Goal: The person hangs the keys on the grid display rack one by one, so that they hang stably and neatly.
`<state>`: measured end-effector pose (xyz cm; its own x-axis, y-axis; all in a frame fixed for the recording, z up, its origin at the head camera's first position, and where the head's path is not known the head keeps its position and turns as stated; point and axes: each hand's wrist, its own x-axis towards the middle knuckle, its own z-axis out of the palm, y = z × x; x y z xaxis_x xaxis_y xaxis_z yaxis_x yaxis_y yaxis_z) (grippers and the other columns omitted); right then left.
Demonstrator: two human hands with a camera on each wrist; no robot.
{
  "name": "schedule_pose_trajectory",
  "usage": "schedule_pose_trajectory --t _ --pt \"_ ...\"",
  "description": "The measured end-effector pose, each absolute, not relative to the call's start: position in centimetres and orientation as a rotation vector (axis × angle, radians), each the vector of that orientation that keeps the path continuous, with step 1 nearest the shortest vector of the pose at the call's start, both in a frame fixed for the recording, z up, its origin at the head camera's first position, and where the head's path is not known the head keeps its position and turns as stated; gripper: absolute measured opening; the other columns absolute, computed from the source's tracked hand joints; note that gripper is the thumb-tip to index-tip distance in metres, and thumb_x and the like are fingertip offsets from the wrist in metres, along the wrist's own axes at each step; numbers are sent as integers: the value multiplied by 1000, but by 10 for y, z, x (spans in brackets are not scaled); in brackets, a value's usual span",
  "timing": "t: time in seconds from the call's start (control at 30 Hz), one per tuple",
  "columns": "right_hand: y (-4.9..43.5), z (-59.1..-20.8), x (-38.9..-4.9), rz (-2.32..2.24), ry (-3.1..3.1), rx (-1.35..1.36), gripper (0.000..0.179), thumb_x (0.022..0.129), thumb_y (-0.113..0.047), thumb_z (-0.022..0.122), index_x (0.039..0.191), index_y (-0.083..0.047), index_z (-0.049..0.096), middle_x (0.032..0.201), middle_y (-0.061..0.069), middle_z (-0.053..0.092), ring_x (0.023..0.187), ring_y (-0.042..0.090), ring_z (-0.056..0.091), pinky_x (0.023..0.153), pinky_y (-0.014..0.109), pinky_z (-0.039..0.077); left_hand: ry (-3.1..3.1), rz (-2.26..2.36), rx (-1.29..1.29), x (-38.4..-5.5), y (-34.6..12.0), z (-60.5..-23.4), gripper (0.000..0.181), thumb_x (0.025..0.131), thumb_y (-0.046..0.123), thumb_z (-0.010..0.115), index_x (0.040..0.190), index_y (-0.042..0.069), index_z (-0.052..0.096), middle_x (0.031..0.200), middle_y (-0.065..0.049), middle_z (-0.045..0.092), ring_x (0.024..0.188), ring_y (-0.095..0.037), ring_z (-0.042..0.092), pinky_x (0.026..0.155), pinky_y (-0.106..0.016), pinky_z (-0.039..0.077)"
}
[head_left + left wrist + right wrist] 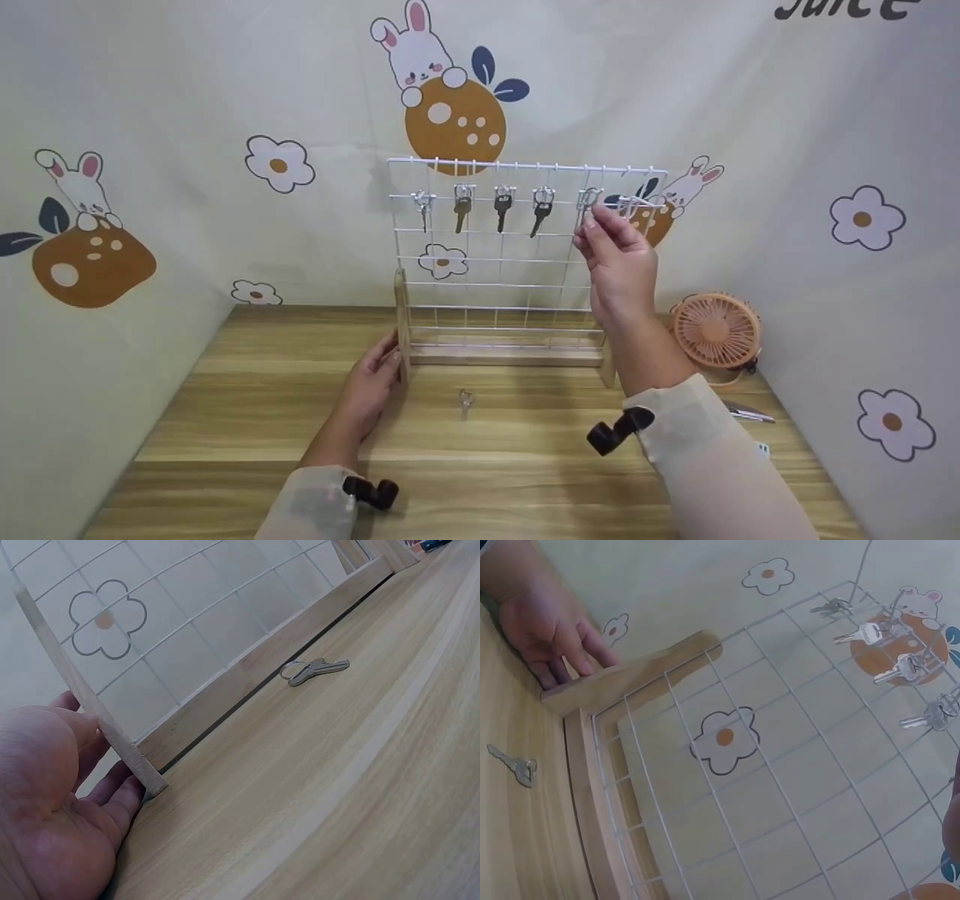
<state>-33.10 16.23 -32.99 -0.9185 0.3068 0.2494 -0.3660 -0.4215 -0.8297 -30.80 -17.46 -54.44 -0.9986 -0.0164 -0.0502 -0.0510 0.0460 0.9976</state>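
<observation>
A wire grid rack [495, 260] with wooden feet stands on the table, and several keys hang from hooks along its upper part. At the right end of that row my right hand [622, 270] pinches a key [587, 201] at a hook, its fingertips partly covering it. In the right wrist view only a sliver of this hand shows at the edge. Low on the left side, the fingers of my left hand [52, 795] rest against the outer face of the wooden upright [90, 697]. A loose key [319, 670] with a ring lies on the table in front of the rack.
Behind the rack's right side stands an orange fan [716, 330]. A slim metallic item [748, 412] lies near the table's right edge, beyond the right forearm. Patterned cloth [315, 82] surrounds the table at the back and sides.
</observation>
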Motion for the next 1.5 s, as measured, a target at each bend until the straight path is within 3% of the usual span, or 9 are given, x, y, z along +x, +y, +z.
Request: schedule_pose_trajectory --t 0.2,0.57,0.87,1.13,1.3,1.5 --pt "152 -363 -327 2363 -1487 74 23 101 3 69 124 4 72 101 5 74 91 16 75 90 30 66 2252 2153 -60 -308 -174 -543 50 114 22 51 164 25 44 172 -1 42 159 -25 40 130 -47 38" --pt "128 -440 -319 2523 -1575 97 17 103 4 65 110 -5 77 92 3 75 85 15 73 80 25 65 2238 2151 -64 -309 -174 -539 52 115 24 51 166 25 41 173 -2 39 159 -26 41 130 -47 38" --pt "108 -486 -313 2629 -1902 239 18 101 -2 70 117 -4 77 97 1 79 89 15 76 87 32 67 2233 2191 -43 -308 -175 -541 54 115 19 50 167 19 38 174 -7 38 162 -29 35 132 -45 35" --pt "96 -507 -316 2609 -2021 155 28 98 -10 77 125 -1 75 101 -2 80 91 14 75 83 28 65 2217 2198 -51 -310 -176 -542 54 115 20 50 167 20 38 174 -6 38 161 -28 37 131 -46 36" --pt "97 -525 -316 2571 -2189 178 45 96 -12 80 136 5 68 109 3 79 93 13 74 82 29 64 2245 2166 -68 -310 -176 -543 52 114 23 51 166 24 41 173 -3 39 160 -27 37 131 -46 37" --pt "99 -538 -315 2547 -2361 319 48 96 -6 78 140 7 64 128 18 75 97 14 73 81 29 63 2234 2173 -74 -309 -174 -543 51 114 23 53 164 28 44 172 -1 41 160 -27 38 130 -47 38"
